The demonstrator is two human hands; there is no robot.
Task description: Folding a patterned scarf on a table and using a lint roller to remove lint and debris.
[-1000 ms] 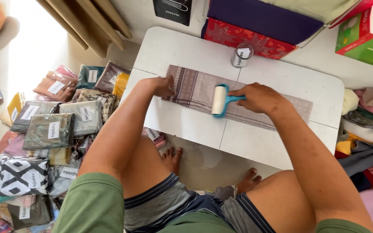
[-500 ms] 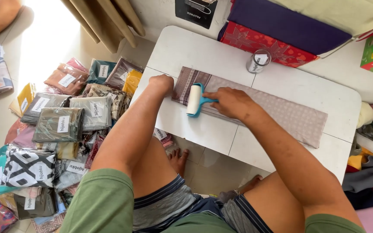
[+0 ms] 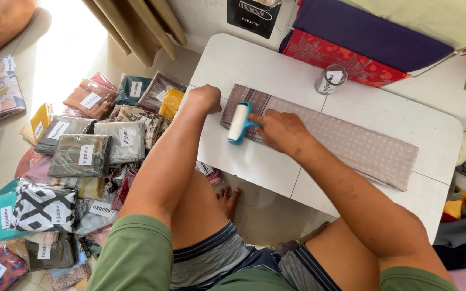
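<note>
My right hand (image 3: 279, 132) clenched around the blue-handled white lint roller (image 3: 238, 123) on the long folded mauve patterned cloth (image 3: 351, 143), my left hand (image 3: 206, 98) curled loosely, pressing the cloth's end

The right hand (image 3: 276, 129) has drawn the roller (image 3: 238, 123) along the cloth (image 3: 351, 143) toward nine o'clock, from mid-strip to just beside the left hand (image 3: 206, 98), baring more cloth at three o'clock.
</note>
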